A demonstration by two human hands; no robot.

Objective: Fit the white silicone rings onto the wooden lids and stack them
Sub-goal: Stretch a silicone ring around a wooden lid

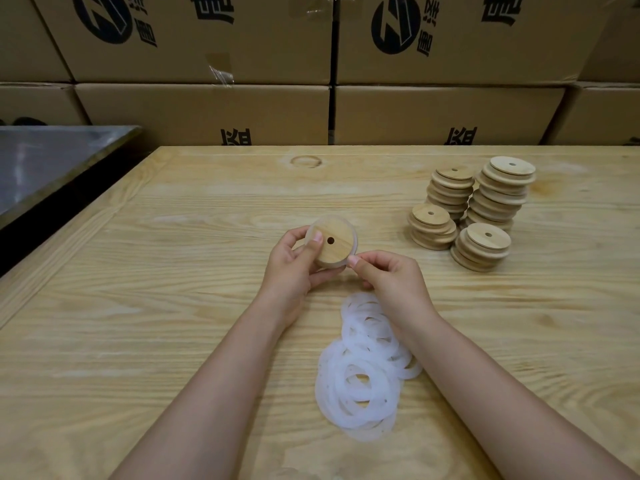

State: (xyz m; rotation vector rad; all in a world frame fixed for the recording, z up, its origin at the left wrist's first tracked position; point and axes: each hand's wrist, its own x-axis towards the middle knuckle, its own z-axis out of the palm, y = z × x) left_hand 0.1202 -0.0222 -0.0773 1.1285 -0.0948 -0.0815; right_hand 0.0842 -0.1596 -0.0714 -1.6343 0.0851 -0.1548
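Observation:
My left hand (294,268) grips a round wooden lid (337,242) with a small centre hole, thumb on its face. A translucent white silicone ring (351,227) lies around the lid's rim. My right hand (391,278) pinches that ring at the lid's lower right edge. A loose pile of white silicone rings (363,368) lies on the wooden table (173,306) between my forearms, partly hidden by my right wrist. Several stacks of wooden lids (481,209) stand to the right of my hands.
Cardboard boxes (207,109) with black print form a wall behind the table's far edge. A grey metal surface (45,161) adjoins the table at the far left, with a dark gap along its edge.

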